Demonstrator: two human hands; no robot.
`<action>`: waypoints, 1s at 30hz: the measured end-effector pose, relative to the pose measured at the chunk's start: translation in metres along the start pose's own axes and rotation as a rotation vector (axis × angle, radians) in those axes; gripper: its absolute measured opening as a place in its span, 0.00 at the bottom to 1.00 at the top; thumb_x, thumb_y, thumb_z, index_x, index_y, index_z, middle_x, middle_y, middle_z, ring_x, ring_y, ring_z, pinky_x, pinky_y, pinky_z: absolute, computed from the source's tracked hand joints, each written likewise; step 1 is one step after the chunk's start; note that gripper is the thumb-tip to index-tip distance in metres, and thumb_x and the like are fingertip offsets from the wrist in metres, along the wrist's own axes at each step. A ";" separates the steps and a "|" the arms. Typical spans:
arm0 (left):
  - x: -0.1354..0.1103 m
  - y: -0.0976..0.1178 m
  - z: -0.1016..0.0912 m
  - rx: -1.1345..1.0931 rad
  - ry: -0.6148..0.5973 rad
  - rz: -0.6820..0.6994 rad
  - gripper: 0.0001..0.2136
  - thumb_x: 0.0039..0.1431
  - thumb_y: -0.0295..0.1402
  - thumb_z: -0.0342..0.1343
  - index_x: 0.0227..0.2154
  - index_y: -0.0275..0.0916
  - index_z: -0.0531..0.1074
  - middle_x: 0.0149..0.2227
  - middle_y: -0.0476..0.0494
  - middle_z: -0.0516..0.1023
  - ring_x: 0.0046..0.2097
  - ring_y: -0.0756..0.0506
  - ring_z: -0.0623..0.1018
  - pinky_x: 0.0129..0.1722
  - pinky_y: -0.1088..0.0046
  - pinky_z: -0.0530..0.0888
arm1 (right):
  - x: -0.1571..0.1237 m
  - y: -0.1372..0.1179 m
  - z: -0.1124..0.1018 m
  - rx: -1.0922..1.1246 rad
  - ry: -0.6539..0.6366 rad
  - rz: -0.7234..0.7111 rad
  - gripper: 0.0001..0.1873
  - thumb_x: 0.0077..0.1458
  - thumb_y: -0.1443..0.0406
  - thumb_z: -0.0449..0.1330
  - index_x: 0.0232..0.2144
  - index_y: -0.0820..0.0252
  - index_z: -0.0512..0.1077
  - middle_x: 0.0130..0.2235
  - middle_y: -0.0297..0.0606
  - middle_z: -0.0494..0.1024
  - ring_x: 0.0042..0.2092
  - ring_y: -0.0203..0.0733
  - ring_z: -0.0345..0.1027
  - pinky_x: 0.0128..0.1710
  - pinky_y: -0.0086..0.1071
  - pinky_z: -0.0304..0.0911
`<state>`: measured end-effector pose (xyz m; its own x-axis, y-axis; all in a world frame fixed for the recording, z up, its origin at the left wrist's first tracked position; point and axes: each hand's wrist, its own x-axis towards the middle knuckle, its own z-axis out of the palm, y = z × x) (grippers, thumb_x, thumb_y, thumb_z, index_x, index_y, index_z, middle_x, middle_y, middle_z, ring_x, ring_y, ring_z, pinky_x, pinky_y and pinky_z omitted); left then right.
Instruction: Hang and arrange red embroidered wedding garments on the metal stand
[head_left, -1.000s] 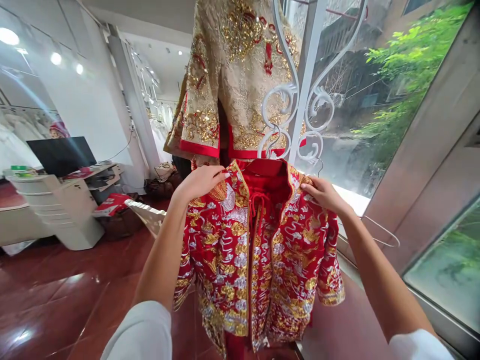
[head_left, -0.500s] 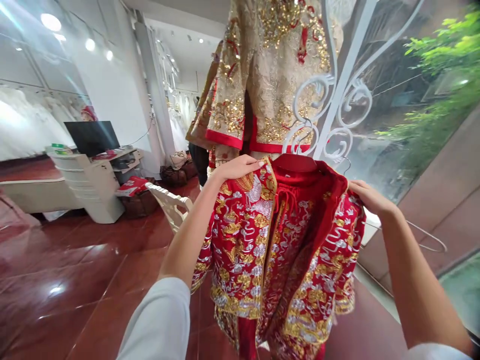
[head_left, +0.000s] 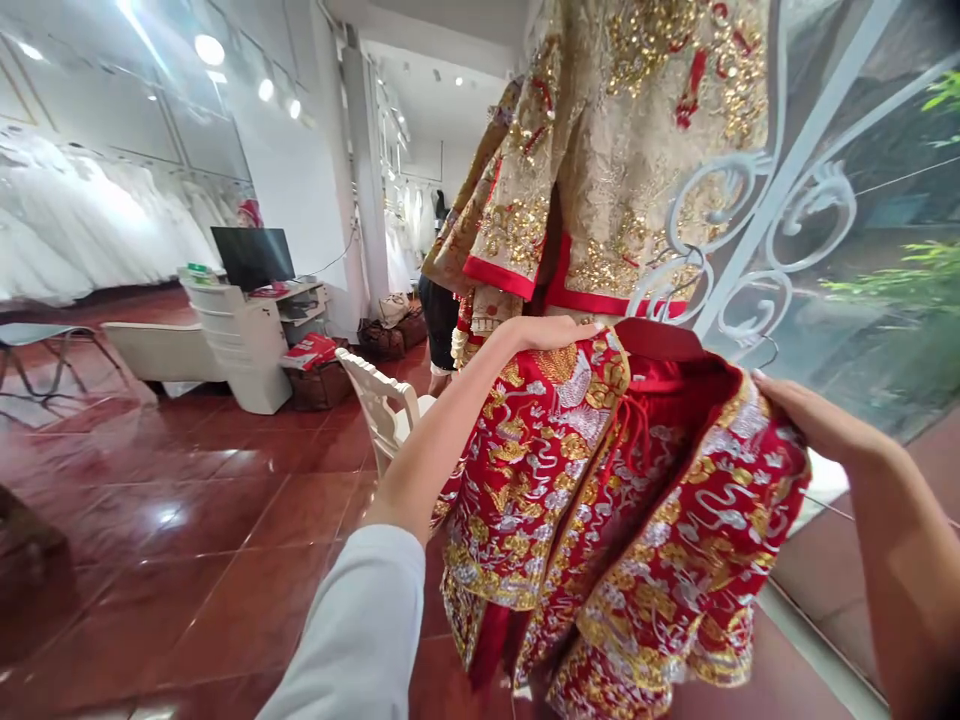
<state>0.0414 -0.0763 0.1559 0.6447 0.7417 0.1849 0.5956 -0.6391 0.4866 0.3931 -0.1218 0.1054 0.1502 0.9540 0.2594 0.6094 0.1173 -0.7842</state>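
Note:
A red jacket (head_left: 570,480) with gold and silver embroidery hangs on a hanger hooked to a white scrolled metal stand (head_left: 739,240). My left hand (head_left: 551,332) grips the jacket's left shoulder at the collar. My right hand (head_left: 806,420) holds its right front panel by the shoulder, pulled outward so the red lining shows. A red cord hangs inside the jacket's neck. Above it hangs a beige and gold sequined jacket (head_left: 622,150) with red trim.
A white chair (head_left: 382,405) stands just left of the jacket on the glossy red tiled floor (head_left: 187,520). Further left are a white desk (head_left: 247,340) with a dark monitor (head_left: 251,257) and white gowns along the wall. A large window (head_left: 885,260) is at the right.
My right hand has pulled the jacket's right panel outward, opening its front. The view has swung left, so the jacket and stand now sit further right.

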 end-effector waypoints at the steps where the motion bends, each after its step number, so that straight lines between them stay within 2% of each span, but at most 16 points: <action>1: -0.001 0.000 0.002 0.036 0.024 -0.011 0.28 0.58 0.55 0.36 0.17 0.38 0.65 0.23 0.43 0.70 0.26 0.47 0.70 0.30 0.69 0.65 | 0.004 0.008 -0.005 0.054 -0.116 0.074 0.21 0.41 0.49 0.60 0.22 0.63 0.74 0.25 0.48 0.75 0.25 0.44 0.66 0.25 0.36 0.60; 2: -0.003 0.000 0.005 0.094 0.088 -0.022 0.29 0.58 0.55 0.35 0.19 0.38 0.67 0.25 0.42 0.72 0.28 0.46 0.72 0.31 0.69 0.66 | 0.006 0.014 -0.009 0.106 -0.192 0.129 0.20 0.40 0.49 0.61 0.23 0.62 0.74 0.25 0.48 0.75 0.26 0.44 0.65 0.26 0.37 0.60; 3: -0.006 0.000 0.010 0.165 0.181 -0.030 0.29 0.58 0.56 0.34 0.21 0.37 0.68 0.26 0.40 0.73 0.30 0.45 0.73 0.32 0.69 0.66 | 0.008 0.019 -0.011 0.137 -0.215 0.152 0.20 0.38 0.49 0.62 0.22 0.61 0.73 0.25 0.48 0.74 0.26 0.43 0.65 0.27 0.37 0.59; 5: -0.011 0.002 0.021 0.303 0.380 -0.041 0.31 0.58 0.56 0.32 0.25 0.36 0.71 0.28 0.38 0.75 0.33 0.43 0.75 0.34 0.68 0.66 | 0.004 0.021 -0.009 0.101 -0.122 0.106 0.20 0.39 0.48 0.62 0.20 0.60 0.71 0.23 0.44 0.72 0.26 0.42 0.62 0.26 0.36 0.57; 7: -0.013 0.004 0.031 0.376 0.490 -0.046 0.33 0.58 0.57 0.29 0.27 0.35 0.72 0.29 0.37 0.75 0.34 0.42 0.76 0.34 0.68 0.67 | -0.007 0.012 0.003 -0.061 0.010 0.027 0.19 0.45 0.49 0.57 0.20 0.59 0.69 0.21 0.41 0.69 0.26 0.41 0.60 0.27 0.35 0.55; 9: -0.012 0.007 0.038 0.400 0.503 -0.062 0.35 0.58 0.57 0.27 0.26 0.34 0.72 0.28 0.36 0.75 0.34 0.41 0.76 0.34 0.68 0.67 | -0.022 -0.008 0.022 -0.358 0.208 -0.019 0.18 0.52 0.53 0.51 0.21 0.59 0.69 0.20 0.40 0.66 0.25 0.40 0.57 0.26 0.34 0.51; 12: -0.008 0.008 0.042 0.412 0.532 -0.068 0.36 0.58 0.58 0.26 0.24 0.34 0.72 0.28 0.35 0.75 0.33 0.41 0.76 0.33 0.68 0.66 | -0.043 -0.039 0.053 -0.729 0.538 0.031 0.22 0.56 0.54 0.43 0.24 0.60 0.70 0.20 0.43 0.66 0.23 0.41 0.51 0.24 0.35 0.44; 15: -0.006 0.008 0.046 0.431 0.568 -0.066 0.35 0.59 0.56 0.27 0.26 0.35 0.73 0.27 0.36 0.75 0.32 0.42 0.76 0.32 0.69 0.65 | -0.049 -0.057 0.077 -0.793 0.709 0.038 0.27 0.57 0.52 0.41 0.28 0.64 0.72 0.24 0.50 0.70 0.24 0.44 0.55 0.24 0.35 0.43; 18: -0.011 0.008 0.053 0.462 0.608 -0.077 0.33 0.59 0.55 0.29 0.31 0.35 0.72 0.29 0.38 0.76 0.33 0.43 0.76 0.32 0.70 0.64 | -0.045 -0.056 0.088 -0.787 0.835 -0.055 0.25 0.56 0.53 0.44 0.31 0.67 0.73 0.29 0.52 0.73 0.29 0.47 0.61 0.27 0.36 0.43; 20: -0.015 0.009 0.056 0.472 0.648 -0.072 0.31 0.60 0.55 0.30 0.35 0.35 0.71 0.30 0.38 0.76 0.34 0.43 0.75 0.32 0.70 0.64 | -0.043 -0.049 0.087 -0.780 0.851 -0.154 0.23 0.55 0.54 0.46 0.34 0.66 0.72 0.31 0.52 0.74 0.31 0.47 0.62 0.29 0.36 0.44; 22: -0.020 0.008 0.057 0.471 0.666 -0.068 0.29 0.60 0.54 0.32 0.36 0.35 0.69 0.31 0.39 0.76 0.34 0.44 0.75 0.32 0.70 0.64 | -0.042 -0.042 0.081 -0.765 0.808 -0.201 0.21 0.55 0.54 0.46 0.33 0.63 0.71 0.30 0.48 0.73 0.29 0.44 0.59 0.28 0.35 0.44; 25: -0.025 0.002 0.056 0.457 0.635 -0.055 0.27 0.61 0.52 0.32 0.35 0.37 0.69 0.30 0.42 0.75 0.34 0.45 0.75 0.32 0.71 0.63 | -0.044 -0.039 0.064 -0.743 0.669 -0.076 0.21 0.55 0.50 0.46 0.24 0.58 0.66 0.21 0.39 0.64 0.22 0.38 0.46 0.25 0.32 0.42; 27: -0.028 -0.004 0.058 0.453 0.650 -0.033 0.25 0.62 0.51 0.33 0.35 0.38 0.68 0.30 0.43 0.75 0.34 0.45 0.74 0.33 0.72 0.63 | -0.046 -0.041 0.054 -0.734 0.598 0.013 0.21 0.54 0.50 0.47 0.19 0.57 0.62 0.18 0.36 0.58 0.21 0.36 0.40 0.24 0.32 0.40; 30: -0.029 -0.012 0.067 0.492 0.764 -0.031 0.21 0.62 0.48 0.37 0.36 0.38 0.68 0.33 0.43 0.76 0.37 0.44 0.74 0.37 0.70 0.63 | -0.050 -0.044 0.048 -0.712 0.578 0.028 0.22 0.55 0.50 0.46 0.18 0.57 0.59 0.18 0.35 0.57 0.22 0.36 0.40 0.24 0.32 0.40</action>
<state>0.0479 -0.1034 0.0877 0.2368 0.5810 0.7787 0.8578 -0.5014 0.1132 0.3216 -0.1608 0.0996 0.4217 0.6450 0.6373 0.9066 -0.2850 -0.3113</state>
